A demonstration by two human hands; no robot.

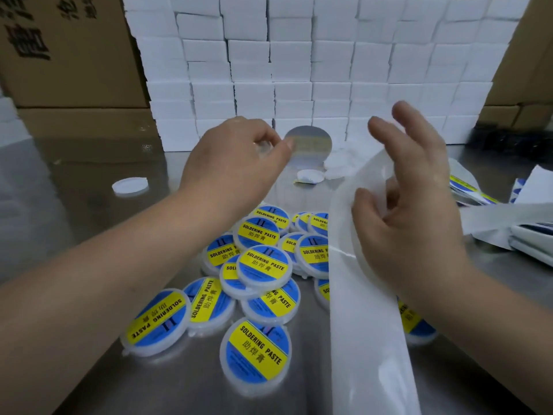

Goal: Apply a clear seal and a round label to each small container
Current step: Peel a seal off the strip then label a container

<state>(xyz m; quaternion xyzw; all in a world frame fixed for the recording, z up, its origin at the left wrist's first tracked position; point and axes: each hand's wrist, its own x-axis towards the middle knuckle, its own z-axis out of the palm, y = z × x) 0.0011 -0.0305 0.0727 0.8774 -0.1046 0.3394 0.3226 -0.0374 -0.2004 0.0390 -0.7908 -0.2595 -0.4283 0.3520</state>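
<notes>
Head view: left hand (239,163) pinches round label (308,145); right hand (410,211) holds backing strip (368,324).

left hand (236,163) is stretched far forward, fingertips pinched shut; right hand (410,211) is raised nearer, fingers loosely curled.

Bright, even light is falling from overhead, washing the stacked white boxes (299,70) beyond the fingers (281,145) almost featureless. The steel worktop (74,220) is throwing back soft grey glare and smeared reflections. Motion blur is softening both hands and the round label (308,143) just past the left fingertips, while the printed container lids (263,265) below are staying sharper. Wide-angle distortion is bending the brown cartons (68,55) at the frame edges.
</notes>
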